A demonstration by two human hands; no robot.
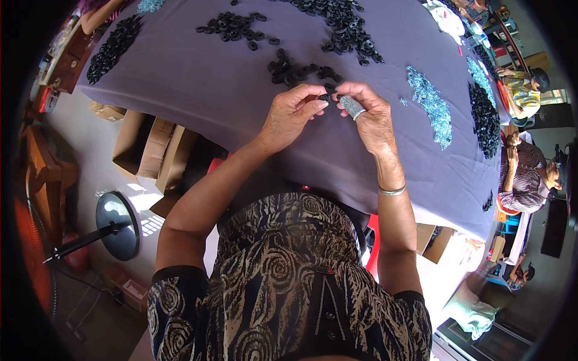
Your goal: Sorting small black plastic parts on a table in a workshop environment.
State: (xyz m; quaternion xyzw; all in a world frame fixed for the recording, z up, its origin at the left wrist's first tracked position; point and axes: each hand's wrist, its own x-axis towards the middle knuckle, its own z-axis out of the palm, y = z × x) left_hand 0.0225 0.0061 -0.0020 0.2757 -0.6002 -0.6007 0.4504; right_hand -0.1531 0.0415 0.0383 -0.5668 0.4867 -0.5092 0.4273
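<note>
Head view looks straight down on a grey-draped tabletop [198, 90] where both hands meet just above the near edge. The left hand [291, 117] pinches a small black ring [326, 97] between thumb and forefinger, its fingers closed on it at the tips, so the piece sits right at the meeting point of the two hands. The right hand [371, 117] has its fingers curled and its forefinger wrapped in a speckled grey finger guard [352, 107], probably to spare the skin during repeated pressing; whether it also grips the ring is hidden behind the fingertips. Black rings lie in loose heaps [295, 71] just beyond the hands, within easy reach, with more heaps [349, 27] farther back. A streak of small blue-green parts [430, 105] lies to the right, kept apart from the black ones, which suggests sorting by kind. Other people sit at the tabletop's right side.
</note>
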